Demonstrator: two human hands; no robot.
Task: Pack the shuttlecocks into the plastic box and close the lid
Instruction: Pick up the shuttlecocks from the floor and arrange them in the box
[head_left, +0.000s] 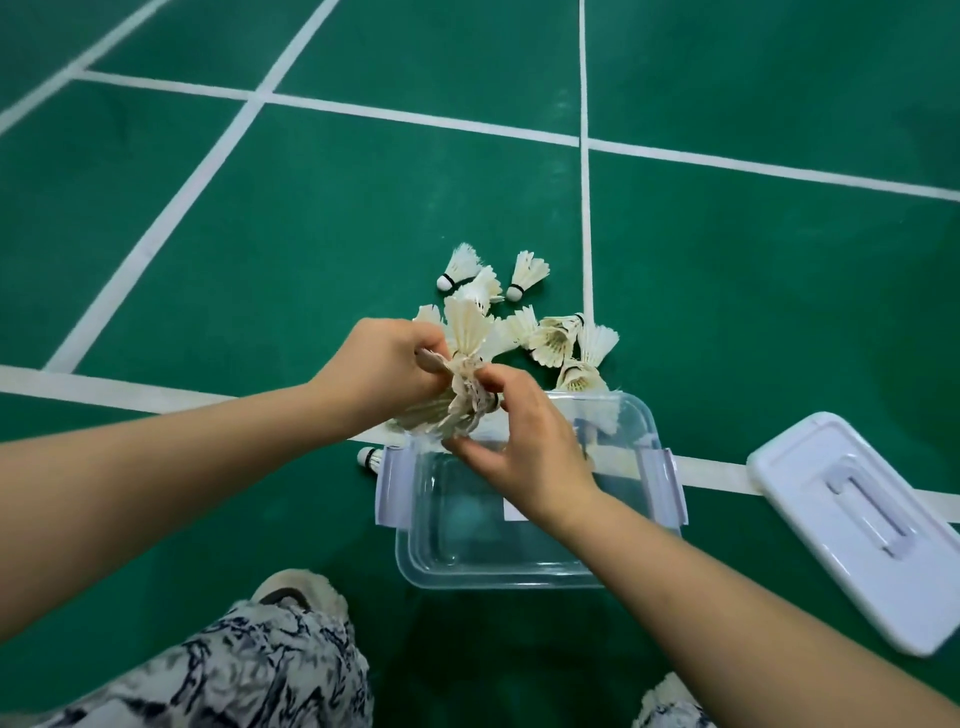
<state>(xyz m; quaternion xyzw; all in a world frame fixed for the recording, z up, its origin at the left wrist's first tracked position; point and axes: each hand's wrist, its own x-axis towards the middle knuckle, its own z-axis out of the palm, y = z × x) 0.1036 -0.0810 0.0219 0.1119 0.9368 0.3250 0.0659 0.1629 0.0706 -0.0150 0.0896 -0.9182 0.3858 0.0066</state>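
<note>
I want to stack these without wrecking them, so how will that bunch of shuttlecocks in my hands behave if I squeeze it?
The shuttlecocks look feathered, so probably very light and easily crushed. Their frayed skirts suggest squeezing would bend them further. The cone shapes seem to nest, so gentle pressure should do.

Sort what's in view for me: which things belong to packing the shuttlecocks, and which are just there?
Job:
- bunch of shuttlecocks held in left hand and right hand
- loose shuttlecocks on the floor
- plastic box, open
- lid, lying right of the box

Not part of it:
- court lines
- slippers
</note>
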